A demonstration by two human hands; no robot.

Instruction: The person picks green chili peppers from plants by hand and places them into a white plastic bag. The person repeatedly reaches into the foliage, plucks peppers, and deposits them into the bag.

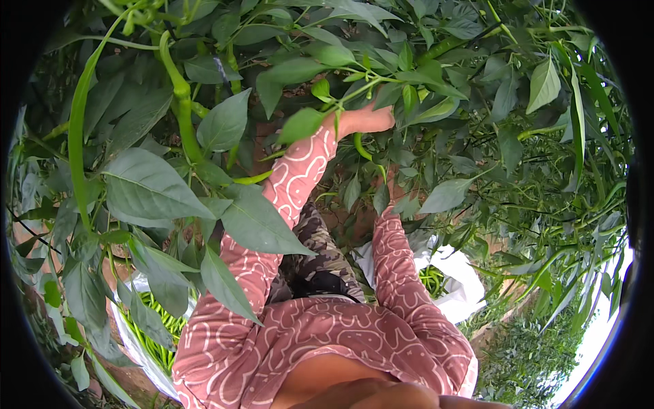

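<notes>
My left hand (364,120) reaches up among the pepper plant's branches, just beside a small leafy stem; its fingertips are hidden by leaves, so I cannot tell whether it grips anything. A curved green pepper (362,148) hangs just below it. My right hand (385,181) is lower and farther right, deep in the foliage and mostly covered by leaves, its fingers unclear. Long green peppers (182,102) hang at the upper left, among broad leaves (148,187) close to the camera.
A white sack (460,286) holding green peppers lies by my right arm. Another pale bag of green peppers (146,337) is at lower left. Dense plants surround me, with a thin dark line (34,232) at the left. My legs in camouflage trousers (313,259) are between my arms.
</notes>
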